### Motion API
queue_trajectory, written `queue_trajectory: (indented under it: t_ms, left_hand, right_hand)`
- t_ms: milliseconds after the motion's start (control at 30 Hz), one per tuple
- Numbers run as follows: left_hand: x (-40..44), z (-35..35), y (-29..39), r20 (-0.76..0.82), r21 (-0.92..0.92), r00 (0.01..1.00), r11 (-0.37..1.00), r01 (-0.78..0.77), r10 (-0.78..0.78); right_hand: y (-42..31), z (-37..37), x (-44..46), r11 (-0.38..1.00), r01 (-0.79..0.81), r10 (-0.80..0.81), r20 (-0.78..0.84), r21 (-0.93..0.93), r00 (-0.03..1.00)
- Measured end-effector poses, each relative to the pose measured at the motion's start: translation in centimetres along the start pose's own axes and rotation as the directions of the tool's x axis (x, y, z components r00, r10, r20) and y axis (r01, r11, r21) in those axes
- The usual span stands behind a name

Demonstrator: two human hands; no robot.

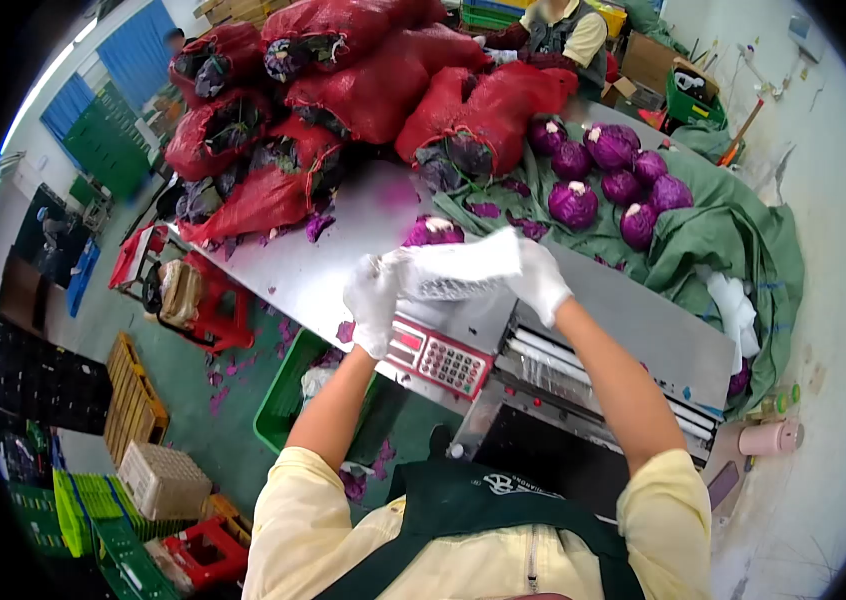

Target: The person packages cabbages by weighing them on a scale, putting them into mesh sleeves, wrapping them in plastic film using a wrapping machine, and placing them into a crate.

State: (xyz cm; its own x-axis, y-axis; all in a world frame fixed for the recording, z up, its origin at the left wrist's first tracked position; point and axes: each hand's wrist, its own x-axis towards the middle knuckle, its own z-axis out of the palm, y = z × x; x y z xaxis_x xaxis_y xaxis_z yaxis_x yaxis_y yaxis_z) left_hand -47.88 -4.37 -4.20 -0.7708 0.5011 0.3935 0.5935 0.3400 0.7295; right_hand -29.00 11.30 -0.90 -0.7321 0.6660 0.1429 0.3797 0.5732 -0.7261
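Both my hands wear white gloves and hold a white, partly see-through foam net or sleeve (463, 265) between them over the steel table. My left hand (374, 300) is closed on its left end, above the scale's keypad (453, 362). At the right end, my right hand (540, 276) has its fingers round the same white piece. Just behind the white piece sits a purple cabbage (433, 231). A film wrapping machine (583, 375) stands beneath my right forearm.
Red net sacks (373, 85) of cabbages are piled at the back left. Several purple cabbages (573, 204) lie on green cloth (733, 235) at right. Another person (563, 35) stands behind the table. A green crate (278, 400) is below the table's front edge.
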Motion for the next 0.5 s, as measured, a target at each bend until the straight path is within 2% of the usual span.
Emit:
queue_trajectory:
  t_ms: [33,67,100,167,200,233,300,333,367,400,433,467,500]
  left_hand:
    - [2.8,0.9,-2.2,-0.017,0.211,1.000,0.977,0.005,-0.002]
    - [5.8,1.9,-3.6,-0.064,-0.015,0.996,0.998,-0.058,0.057]
    - [8.5,2.3,-4.9,-0.055,0.128,0.988,0.983,-0.135,0.143]
    - [12.4,3.0,-7.1,0.133,0.210,0.991,0.977,-0.025,-0.003]
    - [14.2,5.4,-10.4,0.171,0.274,0.985,0.961,-0.022,-0.026]
    - [15.2,6.4,-11.9,0.307,0.297,0.952,0.949,-0.103,0.007]
    - [14.2,7.8,-13.7,0.514,0.294,0.856,0.929,-0.225,0.045]
    - [13.4,12.1,-18.3,0.581,0.417,0.813,0.848,-0.327,0.028]
    - [11.5,11.7,-17.0,0.594,0.325,0.804,0.901,-0.287,0.042]
    - [10.3,10.9,-14.1,0.579,0.363,0.815,0.906,-0.220,-0.034]
    - [8.4,10.8,-13.8,0.506,0.237,0.861,0.952,-0.196,0.051]
    - [8.1,9.6,-12.0,0.546,0.234,0.838,0.962,-0.142,-0.010]
    - [7.5,9.8,-11.9,0.555,0.226,0.832,0.962,-0.150,-0.001]
  right_hand:
    - [0.1,1.7,3.5,0.998,-0.015,0.013,-0.037,-0.055,0.999]
    - [1.1,3.5,7.2,0.994,-0.036,0.028,-0.080,-0.100,0.996]
    - [0.5,4.4,9.6,0.986,-0.101,0.083,-0.135,-0.131,0.987]
    - [-1.2,5.4,13.0,0.944,-0.239,0.213,-0.137,-0.227,0.968]
    - [0.4,6.5,14.9,0.913,-0.296,0.271,-0.127,-0.282,0.954]
    - [3.1,8.2,17.0,0.875,-0.351,0.330,-0.121,-0.335,0.936]
    - [8.5,11.6,18.2,0.846,-0.377,0.410,0.007,-0.377,0.912]
    - [9.1,11.8,17.5,0.899,-0.408,0.428,0.123,-0.160,0.895]
    - [9.4,12.4,16.5,0.895,-0.442,0.415,0.244,0.063,0.876]
    - [8.1,12.7,15.4,0.752,-0.507,0.453,0.227,0.422,0.862]
    - [6.8,12.9,14.6,0.500,-0.481,0.488,0.224,0.721,0.844]
    - [7.3,13.6,14.3,0.614,-0.451,0.517,0.102,0.648,0.850]
    - [7.8,14.3,14.2,0.714,-0.428,0.527,-0.023,0.555,0.850]
